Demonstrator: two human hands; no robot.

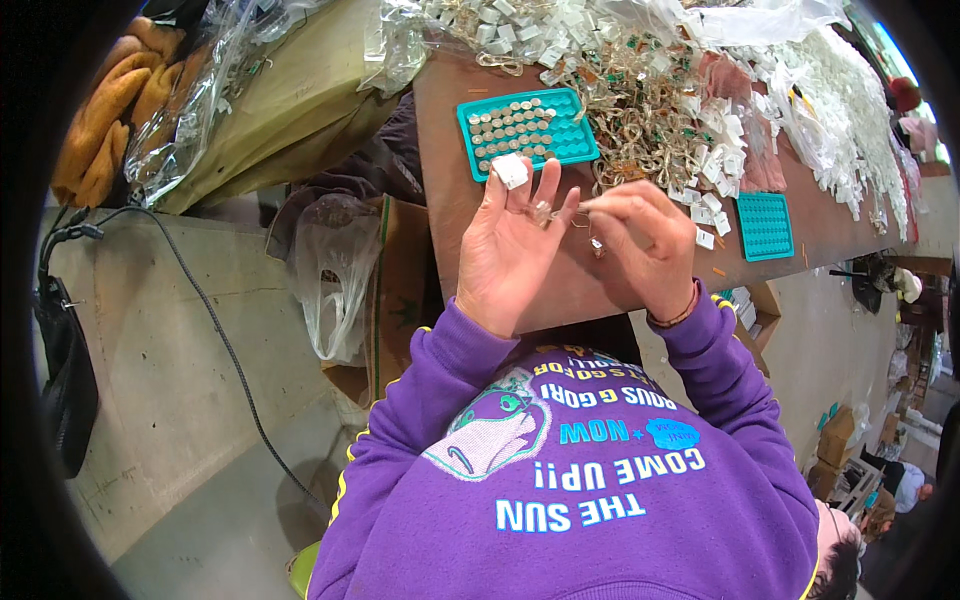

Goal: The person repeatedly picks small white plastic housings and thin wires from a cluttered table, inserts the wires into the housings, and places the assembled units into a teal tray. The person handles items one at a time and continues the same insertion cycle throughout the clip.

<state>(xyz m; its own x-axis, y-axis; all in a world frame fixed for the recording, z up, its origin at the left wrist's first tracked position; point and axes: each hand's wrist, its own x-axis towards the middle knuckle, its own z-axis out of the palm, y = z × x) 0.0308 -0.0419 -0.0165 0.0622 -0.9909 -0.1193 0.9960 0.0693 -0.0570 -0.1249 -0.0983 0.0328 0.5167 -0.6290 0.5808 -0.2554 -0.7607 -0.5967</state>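
Observation:
My left hand [510,255] is raised palm-up over the near edge of the table. Its thumb and forefinger pinch a small white plastic case [510,171]. A thin light strand [542,212] runs between its other fingers. Close beside it, my right hand [648,238] has its fingers pressed together on the strand's other end. Below those fingertips hangs a small shiny piece [597,246], too small to name. Just beyond my left hand lies a teal tray [582,128] with rows of round silver button cells [510,130].
A tangled heap of thin wires [635,120] covers the table [445,130] behind my hands, with white cases [722,160] around it. A smaller teal tray [765,226] sits to the right. Clear plastic bags [335,270] and a cardboard box [400,290] stand left of the table.

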